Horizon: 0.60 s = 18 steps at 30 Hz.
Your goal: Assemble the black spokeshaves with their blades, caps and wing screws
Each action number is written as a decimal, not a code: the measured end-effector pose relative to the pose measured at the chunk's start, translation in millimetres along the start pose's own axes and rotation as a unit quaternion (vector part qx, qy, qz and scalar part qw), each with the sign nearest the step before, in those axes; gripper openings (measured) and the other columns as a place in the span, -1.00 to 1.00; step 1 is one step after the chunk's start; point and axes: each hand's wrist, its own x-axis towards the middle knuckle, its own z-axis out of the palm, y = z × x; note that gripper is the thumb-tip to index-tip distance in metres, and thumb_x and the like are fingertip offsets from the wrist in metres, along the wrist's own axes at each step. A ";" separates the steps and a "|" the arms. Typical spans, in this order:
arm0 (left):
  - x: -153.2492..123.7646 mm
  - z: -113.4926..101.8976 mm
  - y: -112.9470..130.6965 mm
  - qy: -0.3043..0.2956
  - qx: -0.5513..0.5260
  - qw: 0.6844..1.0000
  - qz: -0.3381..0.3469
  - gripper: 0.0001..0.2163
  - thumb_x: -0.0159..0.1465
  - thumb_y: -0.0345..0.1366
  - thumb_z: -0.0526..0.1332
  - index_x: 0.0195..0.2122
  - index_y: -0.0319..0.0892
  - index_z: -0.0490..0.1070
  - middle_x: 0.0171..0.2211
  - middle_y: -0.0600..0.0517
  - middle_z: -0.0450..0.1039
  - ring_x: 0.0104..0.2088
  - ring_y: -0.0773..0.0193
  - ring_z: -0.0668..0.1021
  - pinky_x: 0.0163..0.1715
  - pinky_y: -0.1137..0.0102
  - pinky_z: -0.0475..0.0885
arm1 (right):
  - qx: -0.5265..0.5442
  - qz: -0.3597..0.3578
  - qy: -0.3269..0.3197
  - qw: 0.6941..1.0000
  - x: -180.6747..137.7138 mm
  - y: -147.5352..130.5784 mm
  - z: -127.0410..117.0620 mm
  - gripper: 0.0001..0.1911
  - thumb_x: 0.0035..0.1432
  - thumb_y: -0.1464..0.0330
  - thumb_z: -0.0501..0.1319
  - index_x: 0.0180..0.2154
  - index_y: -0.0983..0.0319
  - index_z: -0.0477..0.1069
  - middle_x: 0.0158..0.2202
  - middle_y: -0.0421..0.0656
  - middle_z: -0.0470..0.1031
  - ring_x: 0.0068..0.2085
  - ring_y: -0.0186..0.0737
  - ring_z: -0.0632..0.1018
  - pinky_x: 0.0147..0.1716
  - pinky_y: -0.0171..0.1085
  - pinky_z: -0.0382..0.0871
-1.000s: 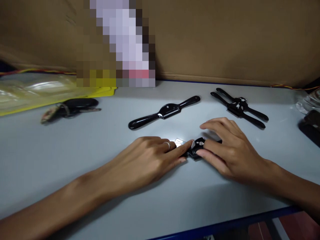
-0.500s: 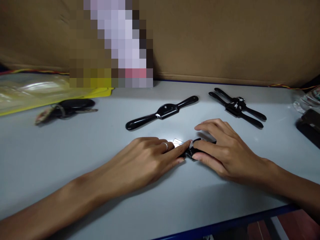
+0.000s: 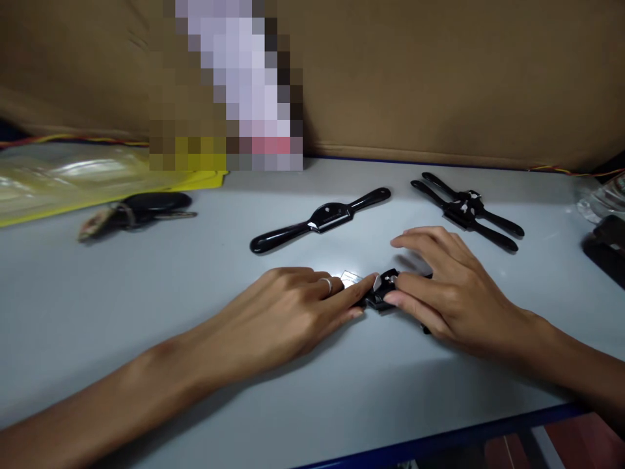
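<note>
A black spokeshave (image 3: 375, 302) lies on the table between my hands, partly covered by them. My left hand (image 3: 295, 309), with a ring, presses down on its left side, the index fingertip against a pale metal piece in the body. My right hand (image 3: 452, 293) pinches a small silver screw (image 3: 393, 279) on the body between thumb and index finger, its other fingers raised. A clear plastic packet or shiny flat piece (image 3: 350, 279) shows beyond my left fingers. Behind lies another spokeshave (image 3: 329, 217), and two more spokeshaves (image 3: 461, 207) sit side by side to the right.
Keys with a dark fob (image 3: 146, 207) lie at the left, near clear plastic packaging (image 3: 83, 170) with yellow edges. A dark object (image 3: 608, 247) and clear plastic (image 3: 608, 195) are at the right. A brown cardboard panel (image 3: 415, 85) stands behind the table.
My right thumb and index finger have shifted slightly right and up, uncovering more of the spokeshave's body and the screw. My left hand keeps its place on the tool. The view has shifted slightly.
</note>
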 end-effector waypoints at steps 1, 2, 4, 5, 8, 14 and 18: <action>0.0 0.1 -0.2 -0.001 -0.001 1.000 0.000 -0.64 0.55 -0.22 -0.09 0.22 -0.24 0.31 -0.48 0.07 0.49 -0.57 0.22 0.48 -0.55 0.33 0.25 | -0.017 0.004 0.008 1.000 -0.2 -0.1 0.0 -0.65 0.43 0.28 0.12 -0.34 0.29 0.56 0.04 0.16 0.50 0.11 0.14 0.43 0.01 0.08 0.39; -0.1 0.3 -0.3 0.001 -0.003 1.000 -0.001 -0.64 0.56 -0.22 -0.10 0.22 -0.23 0.31 -0.48 0.07 0.50 -0.57 0.23 0.48 -0.55 0.34 0.25 | -0.032 0.004 0.014 0.999 -0.3 -0.5 0.3 -0.65 0.43 0.29 0.13 -0.34 0.30 0.56 0.03 0.17 0.51 0.11 0.15 0.43 0.01 0.09 0.39; 0.0 0.6 -0.6 0.003 -0.007 1.000 -0.005 -0.64 0.56 -0.21 -0.11 0.22 -0.22 0.30 -0.46 0.06 0.52 -0.56 0.23 0.48 -0.54 0.34 0.26 | -0.058 0.000 0.017 0.998 -0.2 -1.5 1.2 -0.66 0.43 0.29 0.13 -0.32 0.31 0.57 0.03 0.17 0.52 0.10 0.14 0.44 0.01 0.08 0.39; 0.1 0.7 -0.6 0.004 -0.008 1.000 -0.005 -0.64 0.56 -0.21 -0.11 0.23 -0.22 0.29 -0.44 0.05 0.53 -0.56 0.23 0.48 -0.54 0.33 0.27 | -0.070 0.002 0.017 0.997 -0.1 -2.0 2.0 -0.66 0.43 0.28 0.13 -0.31 0.31 0.57 0.02 0.17 0.52 0.08 0.14 0.44 0.00 0.08 0.39; 0.7 0.5 -0.5 0.004 -0.007 1.000 -0.001 -0.64 0.56 -0.22 -0.11 0.22 -0.23 0.29 -0.45 0.05 0.53 -0.56 0.22 0.49 -0.54 0.33 0.28 | -0.100 0.034 0.019 0.994 0.6 -2.9 4.9 -0.66 0.40 0.26 0.16 -0.31 0.33 0.57 -0.04 0.18 0.54 0.00 0.15 0.46 -0.06 0.07 0.40; 0.4 1.2 -0.7 0.012 -0.005 1.000 -0.008 -0.64 0.56 -0.20 -0.10 0.20 -0.22 0.33 -0.43 0.03 0.55 -0.55 0.24 0.50 -0.53 0.34 0.31 | -0.062 0.050 0.012 0.997 1.0 -3.2 8.5 -0.78 0.35 0.42 0.16 -0.30 0.33 0.56 -0.02 0.17 0.48 -0.05 0.06 0.41 -0.16 -0.05 0.35; 0.3 1.4 -0.7 0.008 -0.008 1.000 -0.005 -0.65 0.54 -0.21 -0.06 0.21 -0.21 0.34 -0.45 0.04 0.53 -0.55 0.25 0.50 -0.53 0.36 0.30 | -0.082 0.045 0.004 0.996 1.5 -2.5 8.9 -0.79 0.37 0.38 0.15 -0.24 0.30 0.54 -0.27 0.00 0.48 -0.23 -0.07 0.37 -0.26 -0.11 0.26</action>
